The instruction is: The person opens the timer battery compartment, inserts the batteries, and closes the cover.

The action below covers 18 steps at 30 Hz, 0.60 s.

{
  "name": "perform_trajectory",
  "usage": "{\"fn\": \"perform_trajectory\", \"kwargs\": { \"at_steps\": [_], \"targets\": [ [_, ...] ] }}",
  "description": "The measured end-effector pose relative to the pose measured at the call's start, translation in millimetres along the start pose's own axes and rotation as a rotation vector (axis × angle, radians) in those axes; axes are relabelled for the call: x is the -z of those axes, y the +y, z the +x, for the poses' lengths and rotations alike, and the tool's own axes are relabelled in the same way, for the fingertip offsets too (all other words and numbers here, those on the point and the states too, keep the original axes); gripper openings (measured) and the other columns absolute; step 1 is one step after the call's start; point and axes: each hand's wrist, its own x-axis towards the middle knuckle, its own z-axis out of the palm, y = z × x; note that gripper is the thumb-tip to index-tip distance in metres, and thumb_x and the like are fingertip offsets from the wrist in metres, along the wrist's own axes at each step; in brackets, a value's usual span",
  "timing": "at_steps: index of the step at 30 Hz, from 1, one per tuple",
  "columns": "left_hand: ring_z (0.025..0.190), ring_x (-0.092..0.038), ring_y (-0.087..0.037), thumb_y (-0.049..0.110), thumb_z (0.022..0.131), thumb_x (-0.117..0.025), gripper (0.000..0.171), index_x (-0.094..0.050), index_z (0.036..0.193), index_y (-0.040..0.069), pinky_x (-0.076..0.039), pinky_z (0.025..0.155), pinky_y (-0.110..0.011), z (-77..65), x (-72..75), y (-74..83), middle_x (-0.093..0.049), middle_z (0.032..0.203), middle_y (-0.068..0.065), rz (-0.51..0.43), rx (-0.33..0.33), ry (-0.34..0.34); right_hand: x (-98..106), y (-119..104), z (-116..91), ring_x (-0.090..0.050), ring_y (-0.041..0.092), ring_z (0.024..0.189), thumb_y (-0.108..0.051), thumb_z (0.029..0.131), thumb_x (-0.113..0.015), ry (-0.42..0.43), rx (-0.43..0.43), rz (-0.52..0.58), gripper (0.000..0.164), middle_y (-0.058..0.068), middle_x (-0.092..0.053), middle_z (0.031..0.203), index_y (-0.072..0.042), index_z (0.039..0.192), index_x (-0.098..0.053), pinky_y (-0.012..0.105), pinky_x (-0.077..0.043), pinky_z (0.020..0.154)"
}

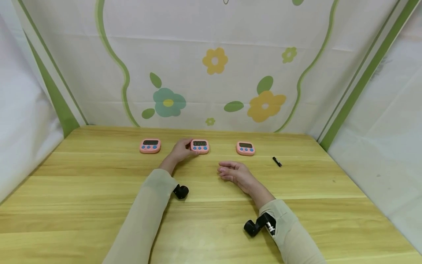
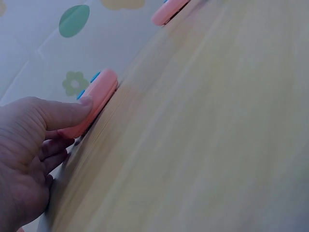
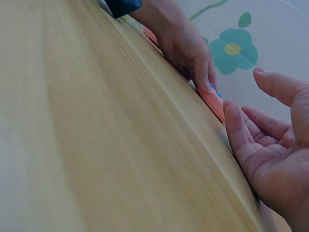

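A pink digital timer [image 1: 199, 146] with three blue buttons lies at the middle back of the wooden table, digits showing on its display. My left hand [image 1: 182, 150] holds it by its left edge; in the left wrist view the thumb lies on the front of the timer [image 2: 99, 99] and the fingers reach behind. Nearer to me and to the right, my right hand [image 1: 239, 175] hovers at or just above the tabletop, fingers loosely bent around nothing. In the right wrist view its palm [image 3: 275, 164] is turned inward, thumb apart from the fingers.
Another pink timer [image 1: 150, 146] sits to the left, and a third pink timer [image 1: 245, 148] to the right, both with dark displays. A small black cylinder, like a battery [image 1: 277, 161], lies farther right. A flowered white cloth [image 1: 191, 73] stands behind the table [image 1: 211, 227].
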Motion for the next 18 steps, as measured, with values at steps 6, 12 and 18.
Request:
{"fn": "perform_trajectory", "kwargs": {
  "at_steps": [6,12,18],
  "targets": [
    [0.118,-0.03,-0.03,0.017,0.076,-0.066,0.068,-0.031,0.132,-0.002,-0.027,0.097,-0.039,-0.6,-0.2,0.7,-0.034,0.129,-0.018,0.034,0.033,-0.01,0.2,0.0,-0.1,-0.056,0.024,0.092,-0.002,0.084,-0.053,-0.004,-0.002,-0.002,0.044,0.027,-0.047,0.112,0.012,0.122,-0.037,0.03,-0.046,0.078],
    [0.118,-0.029,-0.03,0.017,0.077,-0.066,0.069,-0.03,0.132,-0.002,-0.025,0.098,-0.039,-0.5,-0.5,1.0,-0.033,0.13,-0.018,0.041,0.046,-0.021,0.5,-0.5,-0.3,-0.056,0.024,0.092,-0.001,0.084,-0.052,0.0,-0.005,-0.006,0.043,0.028,-0.046,0.114,0.012,0.122,-0.037,0.03,-0.046,0.078],
    [0.118,-0.03,-0.03,0.015,0.077,-0.066,0.067,-0.032,0.131,-0.002,-0.025,0.098,-0.039,1.1,0.3,1.8,-0.034,0.13,-0.018,0.053,0.028,-0.024,0.9,-1.3,-0.6,-0.055,0.025,0.094,-0.002,0.084,-0.053,-0.006,-0.005,-0.006,0.045,0.029,-0.045,0.115,0.013,0.122,-0.037,0.03,-0.046,0.079]
  ]
}}
